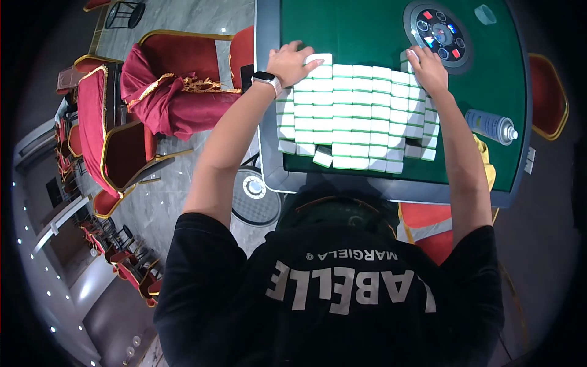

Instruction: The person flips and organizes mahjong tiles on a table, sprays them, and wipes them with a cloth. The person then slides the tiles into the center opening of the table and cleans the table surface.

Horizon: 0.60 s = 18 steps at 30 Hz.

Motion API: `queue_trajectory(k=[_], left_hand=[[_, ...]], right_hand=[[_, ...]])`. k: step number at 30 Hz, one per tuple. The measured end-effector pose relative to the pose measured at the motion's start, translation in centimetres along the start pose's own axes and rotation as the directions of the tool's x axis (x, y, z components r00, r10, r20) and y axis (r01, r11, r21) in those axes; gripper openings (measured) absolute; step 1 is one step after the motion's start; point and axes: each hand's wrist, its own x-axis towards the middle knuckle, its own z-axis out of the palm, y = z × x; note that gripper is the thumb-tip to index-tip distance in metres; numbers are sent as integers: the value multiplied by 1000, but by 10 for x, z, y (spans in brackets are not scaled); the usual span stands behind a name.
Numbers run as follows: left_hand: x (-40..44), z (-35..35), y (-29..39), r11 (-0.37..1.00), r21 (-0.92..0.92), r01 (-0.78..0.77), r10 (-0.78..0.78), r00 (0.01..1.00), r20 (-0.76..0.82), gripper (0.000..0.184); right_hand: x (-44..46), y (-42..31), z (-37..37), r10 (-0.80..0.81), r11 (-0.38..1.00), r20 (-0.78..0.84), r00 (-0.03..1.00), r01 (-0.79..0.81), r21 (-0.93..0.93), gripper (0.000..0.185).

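- Your tiles (351, 113) sit on the green tabletop (361, 27) right in front of you, between your two forearms, packed in close rows with white faces and green edges.
- Your left hand (287, 65) is at the far left corner of the tiles. Its fingers are spread, with the thumb lying against the corner tile.
- Your right hand (433, 72) is at the far right corner. Its fingers are bent and touch the end tile there; you can't tell from this view whether they pinch it or only press on it.
- One tile in the row nearest you, left of the middle, sits askew to its neighbours.
- You have a watch (264, 77) on your left wrist.
- Beyond your right hand, the round dial (439, 35) is set into the tabletop.
- A small cup (485, 14) is at the far right, past the dial.
- To the right of your right forearm, a spray can (489, 125) lies on its side, and a yellow cloth (485, 160) is nearer you, partly behind your arm.
- Off to your left, a red drape (202, 113) hangs over a gold-edged chair (177, 55).
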Motion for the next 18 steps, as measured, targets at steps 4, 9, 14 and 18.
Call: queue_trajectory(k=[4, 9, 14, 18], left_hand=[[-1, -17, 8, 1000, 6, 5, -6, 985, 173, 43], [-12, -2, 12, 980, -192, 51, -42, 998, 51, 37], [-19, 4, 14, 989, -145, 27, -30, 999, -19, 36], [-18, -1, 15, 990, -134, 49, -45, 998, 33, 34]], right_hand=[[-1, 1, 4, -26, 1000, -26, 999, 26, -11, 39], [4, 5, 7, -4, 1000, -15, 1000, 4, -7, 39], [-4, 2, 3, 5, 1000, -16, 1000, -5, -3, 39], [-8, 6, 3, -15, 1000, -16, 1000, 15, -1, 38]])
